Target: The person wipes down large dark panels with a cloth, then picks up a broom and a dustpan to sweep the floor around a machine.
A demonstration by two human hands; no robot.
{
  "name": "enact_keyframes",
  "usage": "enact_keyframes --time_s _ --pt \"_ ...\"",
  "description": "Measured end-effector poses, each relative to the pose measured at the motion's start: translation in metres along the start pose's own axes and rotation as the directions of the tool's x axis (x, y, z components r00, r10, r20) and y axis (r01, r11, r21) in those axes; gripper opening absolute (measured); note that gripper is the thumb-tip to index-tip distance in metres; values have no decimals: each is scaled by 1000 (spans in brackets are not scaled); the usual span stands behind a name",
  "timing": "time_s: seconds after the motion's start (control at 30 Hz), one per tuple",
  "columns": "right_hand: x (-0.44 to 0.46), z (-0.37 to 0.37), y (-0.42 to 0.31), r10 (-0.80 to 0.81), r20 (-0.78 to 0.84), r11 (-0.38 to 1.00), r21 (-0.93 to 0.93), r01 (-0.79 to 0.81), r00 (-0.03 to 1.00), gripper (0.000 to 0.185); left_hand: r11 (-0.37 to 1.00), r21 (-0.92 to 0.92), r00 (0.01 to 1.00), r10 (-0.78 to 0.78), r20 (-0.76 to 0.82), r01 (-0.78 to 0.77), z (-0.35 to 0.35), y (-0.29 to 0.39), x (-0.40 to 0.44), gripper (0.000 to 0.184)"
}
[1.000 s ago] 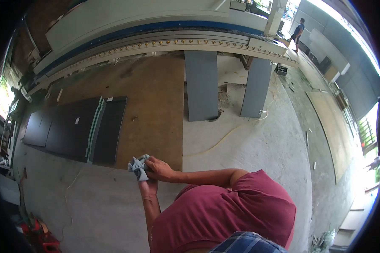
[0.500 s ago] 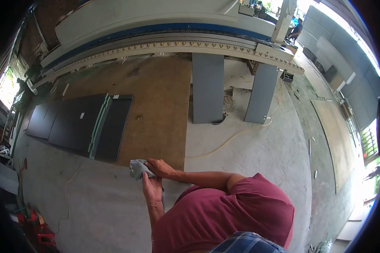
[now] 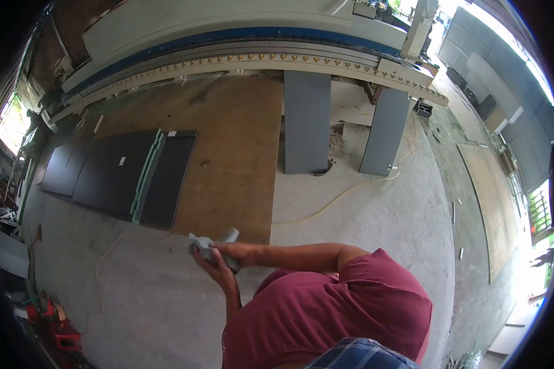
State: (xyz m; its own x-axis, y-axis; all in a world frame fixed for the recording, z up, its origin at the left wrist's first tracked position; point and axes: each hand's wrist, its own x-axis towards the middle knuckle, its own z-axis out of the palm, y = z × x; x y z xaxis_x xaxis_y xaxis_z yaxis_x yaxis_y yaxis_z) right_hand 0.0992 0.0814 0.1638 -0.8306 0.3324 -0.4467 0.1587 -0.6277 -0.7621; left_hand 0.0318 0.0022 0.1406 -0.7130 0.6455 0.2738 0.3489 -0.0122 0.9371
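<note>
A crumpled light-grey cloth (image 3: 201,242) is bunched between my two hands, in front of my maroon shirt. My right hand (image 3: 239,252) comes in from the right and is closed on it, with grey folds sticking out above and below the fingers. From below, my left hand (image 3: 215,269) grips the cloth's left side, fingers curled round it. The hands touch or nearly touch. Whether the cloth is a rag or a glove cannot be made out.
Dark panels (image 3: 111,172) with green strips lie on a brown board (image 3: 234,160). Two grey panels (image 3: 307,123) (image 3: 385,132) extend from a long machine (image 3: 246,59) with brass fittings. A yellowish hose (image 3: 326,210) crosses the concrete floor. Red objects (image 3: 64,335) lie at lower left.
My hands have turned and shifted slightly around the cloth. More grey folds now show above and below my right hand. The view has moved a little.
</note>
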Motion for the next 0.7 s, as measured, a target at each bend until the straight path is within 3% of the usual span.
enact_keyframes --time_s 0.07,0.1,0.13,0.17,0.2,0.23,0.27,0.3,0.33,0.37,0.4,0.43,0.47,0.5,0.57,0.6,0.63,0.7 --pt "9 24 23 -78 130 865 503 2 988 49 908 -321 948 -308 -78 268 -9 -14 6 44" --pt "17 26 30 -75 129 862 506 0 989 49 953 -246 977 -200 -80 175 -16 -32 7 37" --pt "24 26 38 -128 190 913 405 41 973 52 953 -241 976 -205 -78 182 -18 -49 9 37" --pt "20 31 35 -169 257 949 302 87 951 56 763 -597 956 -293 22 248 -19 -52 10 37" --pt "15 37 34 -158 265 950 305 73 951 56 445 -849 933 -334 136 283 -20 -56 10 37" --pt "12 41 31 -184 189 983 16 184 965 57 454 -850 932 -345 109 268 -19 -61 10 37" --pt "8 49 23 -226 146 923 -283 260 963 59 558 -802 942 -336 16 212 -21 -64 15 37" --pt "8 51 20 -247 271 889 -320 329 930 61 658 -737 941 -324 -93 154 -28 -66 19 38" --pt "1 61 7 -194 336 895 -323 307 922 61 870 -491 964 -169 -206 48 -43 -70 24 36" --pt "-13 76 -10 -157 384 845 -424 325 910 61 984 -174 964 -13 -267 -35 -63 -72 30 34" --pt "-22 87 -14 -115 439 781 -515 354 891 62 760 -640 900 -353 -255 116 -81 -72 40 32" --pt "-25 91 -3 -35 544 902 -344 261 838 63 311 -945 803 -586 -109 99 -104 -72 50 29" --pt "-26 94 5 34 639 977 -184 110 769 64 423 -906 820 -526 -225 22 -130 -86 53 28" --pt "-30 97 13 48 587 976 -200 87 808 64 527 -848 827 -455 -331 -49 -156 -103 51 26" --pt "-29 97 27 75 461 988 -157 -2 884 68 594 -799 718 -514 -469 -96 -192 -105 47 27" --pt "-23 95 39 102 377 994 -80 -77 920 71 612 -785 775 -448 -446 -98 -201 -92 30 26" --pt "-10 96 49 133 419 990 -106 -96 898 71 630 -772 833 -380 -403 -86 -204 -78 16 26" --pt "8 96 68 162 273 982 51 -183 948 76 515 -841 828 -535 -165 165 -190 -59 -9 31"
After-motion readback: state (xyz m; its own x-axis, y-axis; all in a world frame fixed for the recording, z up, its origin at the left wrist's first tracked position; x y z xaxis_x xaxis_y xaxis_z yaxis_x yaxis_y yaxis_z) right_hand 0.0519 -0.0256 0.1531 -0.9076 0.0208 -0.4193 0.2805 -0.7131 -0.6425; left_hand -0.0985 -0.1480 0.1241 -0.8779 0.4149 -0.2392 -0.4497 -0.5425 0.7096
